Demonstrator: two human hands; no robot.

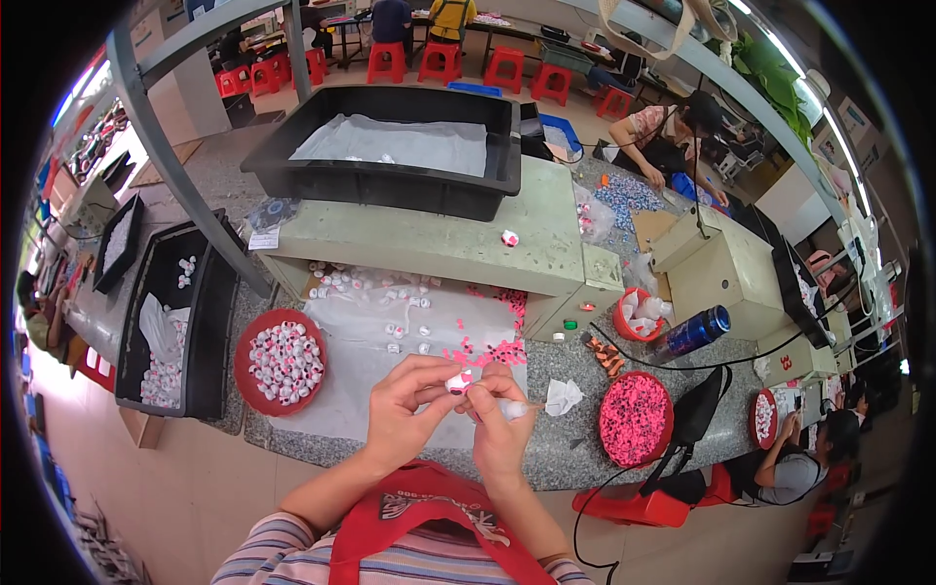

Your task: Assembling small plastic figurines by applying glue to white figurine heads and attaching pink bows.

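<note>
Above the near edge of the granite-look worktop [575, 468], my two hands meet. My left hand [402, 402] pinches a small white and pink ball-shaped piece [458, 381] with a dark mark on it. Fingertips of my right hand [495, 429] come up against the same piece. That hand is closed round a small white bottle-like object [511, 409], partly hidden by the fingers. Beneath lies a white paper sheet [336, 395], with similar white pieces [395, 331] in loose rows and scattered flat pink pieces [502, 353] at its right.
A red basket [240, 363] of white-pink pieces stands left, a red basket [606, 429] of pink-black parts right. Crumpled tissue [563, 396] lies beside my right hand. A raised shelf [419, 234] bears a black tray [390, 183]. A blue can-like bottle [692, 333] leans right. Co-workers sit farther off.
</note>
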